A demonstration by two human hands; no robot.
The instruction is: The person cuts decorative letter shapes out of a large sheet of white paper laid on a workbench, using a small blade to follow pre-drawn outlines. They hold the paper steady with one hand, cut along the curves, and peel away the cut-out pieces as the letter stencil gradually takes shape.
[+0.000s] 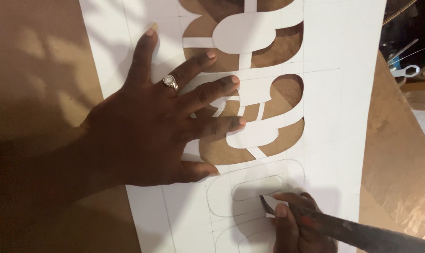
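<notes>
Item: my left hand (146, 126), centre-left of the frame, fingers spread wide and pressed flat on the white paper stencil (334, 117), gripping nothing; a ring (170, 82) on one finger.

Item: my right hand (297, 225), lower right, closed around a dark-handled cutting knife (343, 229), blade tip touching the paper at a pencilled rounded outline (257, 187).

Item: stencil, running from top centre to bottom centre, upper shapes already cut out.

Item: brown board (400, 168) beneath, showing through the openings.
</notes>
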